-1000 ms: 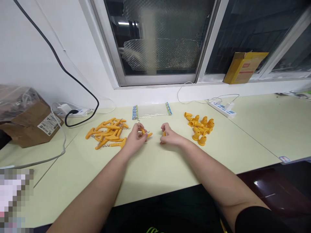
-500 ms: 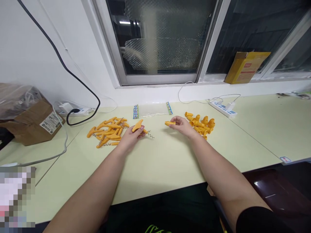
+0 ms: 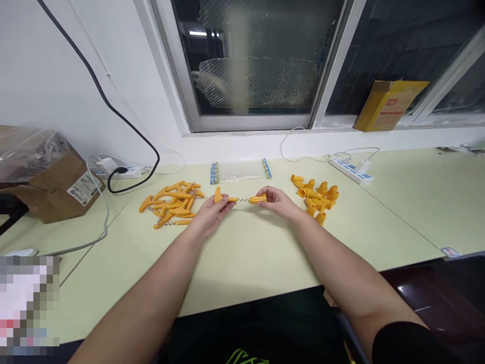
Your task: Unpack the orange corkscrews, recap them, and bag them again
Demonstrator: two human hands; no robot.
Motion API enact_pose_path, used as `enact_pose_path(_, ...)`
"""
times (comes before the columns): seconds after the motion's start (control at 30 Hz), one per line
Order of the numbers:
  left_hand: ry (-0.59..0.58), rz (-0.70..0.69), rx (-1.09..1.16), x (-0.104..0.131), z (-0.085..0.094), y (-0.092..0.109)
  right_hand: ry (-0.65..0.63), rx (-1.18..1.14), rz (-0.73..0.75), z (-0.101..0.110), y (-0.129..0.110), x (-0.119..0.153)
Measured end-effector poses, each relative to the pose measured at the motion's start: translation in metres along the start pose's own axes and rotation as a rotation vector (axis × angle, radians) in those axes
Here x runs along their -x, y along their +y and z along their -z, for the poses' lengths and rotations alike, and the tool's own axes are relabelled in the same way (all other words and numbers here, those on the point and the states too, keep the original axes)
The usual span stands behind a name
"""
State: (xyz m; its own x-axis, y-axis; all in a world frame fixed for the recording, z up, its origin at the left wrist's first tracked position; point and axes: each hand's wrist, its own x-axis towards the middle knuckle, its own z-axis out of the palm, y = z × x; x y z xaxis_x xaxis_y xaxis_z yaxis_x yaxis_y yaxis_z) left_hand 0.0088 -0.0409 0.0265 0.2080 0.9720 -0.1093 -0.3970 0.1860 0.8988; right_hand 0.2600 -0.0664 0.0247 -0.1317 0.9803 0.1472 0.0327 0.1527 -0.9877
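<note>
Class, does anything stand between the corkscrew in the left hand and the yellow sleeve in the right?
Nothing visible stands between the corkscrew and the yellow sleeve. The metal spiral points towards the sleeve's end; whether its tip touches is too small to tell.

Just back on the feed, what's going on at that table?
At the pale green table, the person's left hand holds a yellow T-handled corkscrew, metal spiral pointing right. The right hand holds a ribbed yellow plastic sleeve at the spiral's tip; whether the tip is inside is unclear. A pile of similar corkscrews lies left, a cluster of yellow sleeves right.
</note>
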Motion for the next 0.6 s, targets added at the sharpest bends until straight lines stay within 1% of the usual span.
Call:
enact_pose_path(0.1,-0.050,0.048,0.004,0.004,-0.005,-0.003,-0.065,-0.002,0.070,-0.014,0.006,0.000)
enact_pose_path(0.2,-0.061,0.102,0.017,0.009,-0.011,-0.003,-0.016,0.085,0.201,-0.024,0.007,0.002)
enact_pose_path(0.27,-0.066,0.141,0.026,0.012,-0.015,-0.001,0.018,0.198,0.305,-0.027,0.003,0.004)
enact_pose_path(0.33,-0.083,0.196,0.027,0.015,-0.017,0.001,0.022,0.286,0.392,-0.027,-0.003,0.006)
enact_pose_path(0.4,-0.099,0.201,0.012,0.016,-0.019,0.001,0.019,0.301,0.416,-0.027,-0.007,0.008)
enact_pose_path(0.43,-0.104,0.165,-0.005,0.016,-0.019,0.001,0.022,0.270,0.389,-0.028,-0.009,0.009)
enact_pose_path(0.5,-0.122,0.030,-0.088,0.017,-0.019,-0.001,0.016,0.143,0.258,-0.030,-0.010,0.009)
enact_pose_path(0.53,-0.132,-0.051,-0.164,0.017,-0.018,-0.001,0.002,0.056,0.160,-0.031,-0.011,0.009)
enact_pose_path(0.6,-0.158,-0.204,-0.338,0.019,-0.017,-0.001,-0.060,-0.129,-0.091,-0.034,-0.012,0.007)
